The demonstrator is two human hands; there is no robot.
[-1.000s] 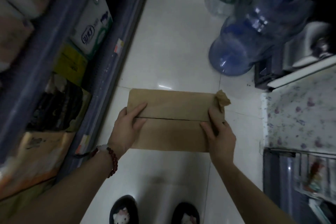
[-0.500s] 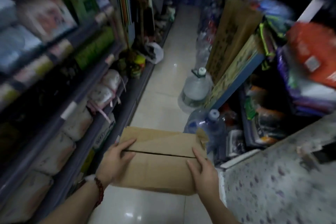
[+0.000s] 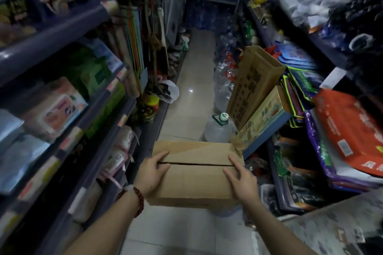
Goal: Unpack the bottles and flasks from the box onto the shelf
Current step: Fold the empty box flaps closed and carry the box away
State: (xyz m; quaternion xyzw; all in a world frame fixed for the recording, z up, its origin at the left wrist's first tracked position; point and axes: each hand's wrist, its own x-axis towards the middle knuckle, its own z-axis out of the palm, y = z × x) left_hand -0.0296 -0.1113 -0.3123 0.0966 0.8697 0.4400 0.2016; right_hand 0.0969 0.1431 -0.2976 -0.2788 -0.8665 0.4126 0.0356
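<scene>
Head view, box: we carry the closed cardboard box (image 3: 194, 174) between our hands, above the aisle floor.
Left hand (image 3: 152, 174): spread flat on the box's left end, fingers over the flap seam.
Right hand (image 3: 241, 178): flat on the right end, gripping likewise.
Handling: stiff card; probably heavy and breakable if glass is inside, so we'd support the ends and bottom.
Contents: hidden, flaps shut.
Shelf (image 3: 99, 109): just left of our left hand, already stocked.
Water jug (image 3: 217, 130): beyond the box.
</scene>
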